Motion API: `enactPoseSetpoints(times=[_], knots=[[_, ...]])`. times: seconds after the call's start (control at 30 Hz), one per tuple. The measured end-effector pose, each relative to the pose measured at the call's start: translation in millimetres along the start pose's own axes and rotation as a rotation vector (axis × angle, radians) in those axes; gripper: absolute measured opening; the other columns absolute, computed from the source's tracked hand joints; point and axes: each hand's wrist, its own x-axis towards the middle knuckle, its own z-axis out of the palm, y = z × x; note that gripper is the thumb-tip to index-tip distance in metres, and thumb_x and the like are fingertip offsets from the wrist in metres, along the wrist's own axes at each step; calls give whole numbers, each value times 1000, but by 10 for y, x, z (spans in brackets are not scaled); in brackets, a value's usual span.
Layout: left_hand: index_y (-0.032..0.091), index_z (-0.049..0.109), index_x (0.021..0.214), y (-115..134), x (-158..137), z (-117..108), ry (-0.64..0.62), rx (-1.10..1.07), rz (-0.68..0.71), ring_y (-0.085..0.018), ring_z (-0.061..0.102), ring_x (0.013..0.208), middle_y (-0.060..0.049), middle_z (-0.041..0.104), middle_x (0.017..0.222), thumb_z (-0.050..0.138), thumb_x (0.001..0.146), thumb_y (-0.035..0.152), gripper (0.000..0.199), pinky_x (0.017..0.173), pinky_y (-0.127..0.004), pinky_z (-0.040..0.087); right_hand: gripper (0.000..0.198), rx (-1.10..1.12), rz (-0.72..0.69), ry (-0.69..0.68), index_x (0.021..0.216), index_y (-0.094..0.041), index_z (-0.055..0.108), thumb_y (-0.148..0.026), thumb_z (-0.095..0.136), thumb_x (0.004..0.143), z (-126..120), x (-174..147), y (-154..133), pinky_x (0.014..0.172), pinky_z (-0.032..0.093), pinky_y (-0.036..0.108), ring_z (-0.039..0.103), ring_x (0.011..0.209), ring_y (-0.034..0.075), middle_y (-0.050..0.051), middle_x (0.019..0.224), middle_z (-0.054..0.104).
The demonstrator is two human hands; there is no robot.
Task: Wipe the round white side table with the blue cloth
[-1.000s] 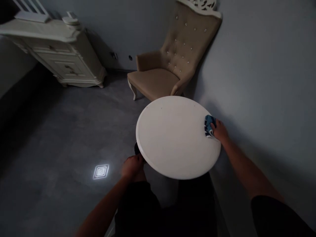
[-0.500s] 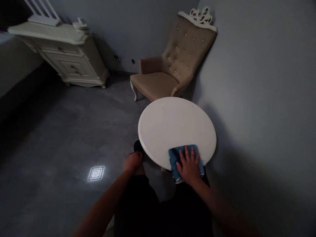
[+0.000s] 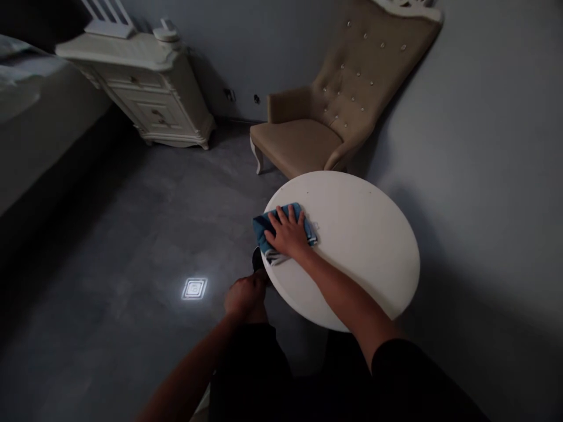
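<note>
My right hand [image 3: 289, 233] lies flat with fingers spread on a folded blue cloth [image 3: 260, 231] with a pale edge. It presses the cloth to the left rim of a round white table [image 3: 365, 234], and part of the cloth hangs past the edge. A small wet-looking mark shows on the tabletop just right of the cloth. Beside the table's left edge, my left hand [image 3: 244, 296] is closed above my bare knee. Its fingers are curled out of sight, so I cannot see what is inside them, if anything.
A tan tufted armchair [image 3: 299, 143] stands behind the table, close to the grey wall [image 3: 484, 146]. At the far left are a white cabinet [image 3: 160, 111] and a bed [image 3: 44, 129]. A lit square pattern [image 3: 194, 288] shows on the grey floor.
My right hand has slid the cloth from the table's near edge to its left rim. The view has shifted slightly. My left hand stays closed near the knee.
</note>
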Motion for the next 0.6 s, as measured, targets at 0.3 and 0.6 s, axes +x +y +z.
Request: enactPoseSetpoints(times=[0.3,0.6], knots=[[26,92,136,-44,116,-69,6,-24,19,-39,84,126,-18,90,136,34,124,54,66,101,-43,61,80,-58,249,68,192,-22,40,-62,32,124,-325,1361,1179,143,8,90,15,184,54,16,201,26],[21,93,124,-18,71,-42,-3,17,4,-36,85,124,-20,89,134,38,121,48,62,100,-39,61,82,-206,608,8,196,-21,27,-62,19,125,-721,343,2729,143,19,86,15,184,52,18,203,16]])
